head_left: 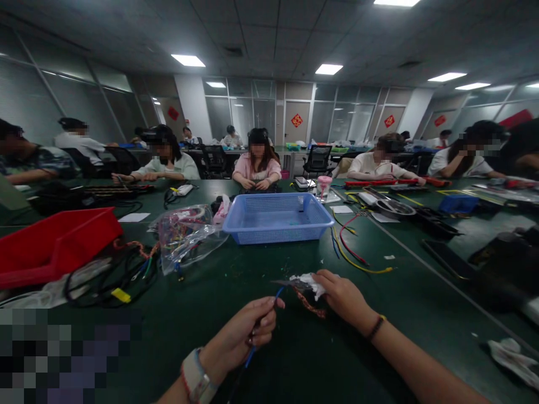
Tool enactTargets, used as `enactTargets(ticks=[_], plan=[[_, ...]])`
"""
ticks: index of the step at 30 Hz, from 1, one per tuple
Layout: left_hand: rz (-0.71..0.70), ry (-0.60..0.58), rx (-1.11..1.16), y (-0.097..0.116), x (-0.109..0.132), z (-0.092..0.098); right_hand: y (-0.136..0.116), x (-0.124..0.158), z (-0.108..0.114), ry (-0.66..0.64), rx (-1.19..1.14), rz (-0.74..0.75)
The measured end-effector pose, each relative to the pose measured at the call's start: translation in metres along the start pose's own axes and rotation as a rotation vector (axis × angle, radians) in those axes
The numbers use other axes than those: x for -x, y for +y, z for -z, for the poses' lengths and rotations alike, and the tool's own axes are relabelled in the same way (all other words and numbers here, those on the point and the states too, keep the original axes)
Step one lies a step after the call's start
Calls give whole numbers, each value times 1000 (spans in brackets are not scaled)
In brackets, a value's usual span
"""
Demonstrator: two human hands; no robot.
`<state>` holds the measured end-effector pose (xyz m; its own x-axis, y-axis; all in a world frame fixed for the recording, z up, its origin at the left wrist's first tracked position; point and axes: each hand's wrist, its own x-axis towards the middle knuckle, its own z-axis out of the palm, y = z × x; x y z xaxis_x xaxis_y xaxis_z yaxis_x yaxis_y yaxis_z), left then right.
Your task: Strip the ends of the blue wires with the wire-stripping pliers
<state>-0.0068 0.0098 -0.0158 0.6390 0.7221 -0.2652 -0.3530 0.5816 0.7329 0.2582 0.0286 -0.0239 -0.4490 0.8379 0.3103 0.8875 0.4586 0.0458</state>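
Note:
My left hand is closed in a pinch on a thin blue wire that runs down through the fingers and out below them. My right hand is closed over a small dark bundle with white tape or paper and a red-orange braided wire, pressing it against the green table. The blue wire leads from my left fingers up to that bundle. A watch band sits on my left wrist, a dark bracelet on my right.
A blue plastic basket stands ahead at centre. Left of it lie a clear bag of coloured wires, loose black cables and a red bin. Yellow and red wires lie to the right. Several people sit working across the table.

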Motion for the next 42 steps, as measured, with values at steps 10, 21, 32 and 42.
enactTargets(ticks=[10, 21, 32, 42], plan=[[9, -45, -131, 2, 4, -11, 2, 4, 2, 113, -59, -14], [115, -216, -282, -3, 8, -22, 3, 0, 2, 136, -227, -1], [79, -203, -323, -8, 9, -34, -6, -1, 6, 144, -359, 32], [-62, -88, -456, -9, 10, -42, -24, 2, 16, 191, -300, -32]])
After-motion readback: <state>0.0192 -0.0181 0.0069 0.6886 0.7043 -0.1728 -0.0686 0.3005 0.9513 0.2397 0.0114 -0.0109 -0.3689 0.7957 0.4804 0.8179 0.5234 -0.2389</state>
